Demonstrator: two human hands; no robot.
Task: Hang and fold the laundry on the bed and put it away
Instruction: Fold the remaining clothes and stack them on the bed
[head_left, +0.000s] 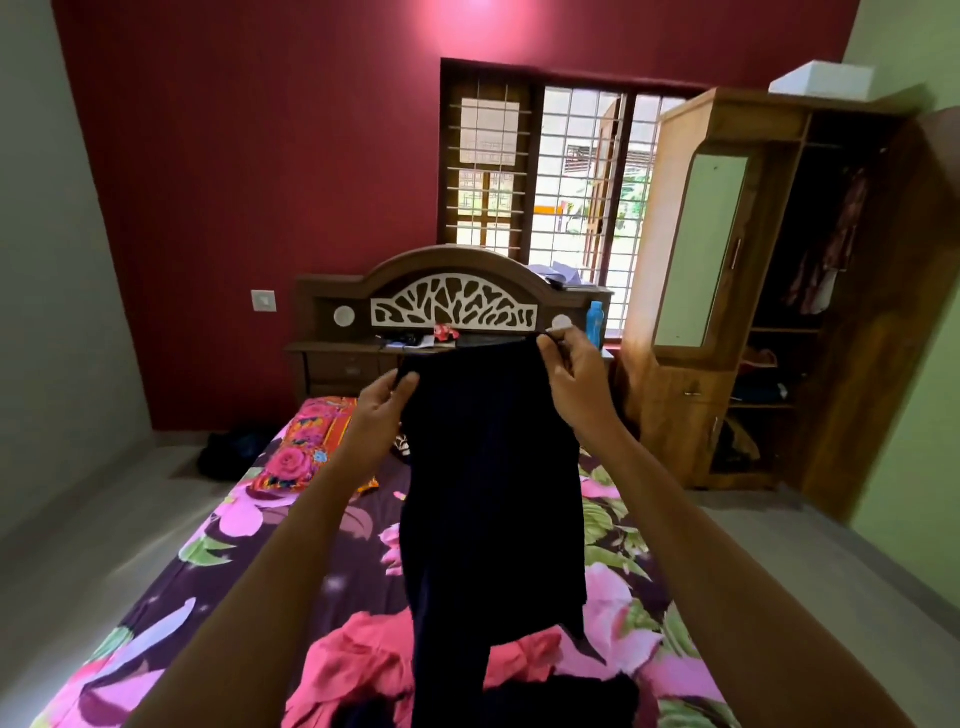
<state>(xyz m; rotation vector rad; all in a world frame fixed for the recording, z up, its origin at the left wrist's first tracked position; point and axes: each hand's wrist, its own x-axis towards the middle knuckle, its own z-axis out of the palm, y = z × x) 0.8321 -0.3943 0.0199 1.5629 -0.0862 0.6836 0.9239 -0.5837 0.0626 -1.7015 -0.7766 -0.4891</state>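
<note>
Above the bed, a dark garment hangs in the air from its top edge, a soft, matte, navy-black cloth that falls in a long, slightly flaring panel with loose folds near the bottom. The left hand pinches the top left corner between thumb and curled fingers, and the right hand pinches the top right corner a little higher, so the upper hem runs at a slant. What kind of garment it is cannot be told; its lower end is cut off by the bottom of the view and merges there with more dark cloth. The bed wears a smooth purple sheet printed with large pink flowers and green leaves, and a crumpled pink cloth lies on it near the bottom, partly behind the hanging fabric. A floral pillow in red and orange lies near the carved wooden headboard, whose arch holds a white cut-out panel. A blue bottle stands on the headboard's right ledge, half hidden by the right hand. To the right, a wooden wardrobe stands open; the clothes inside are dim and hard to make out.
</note>
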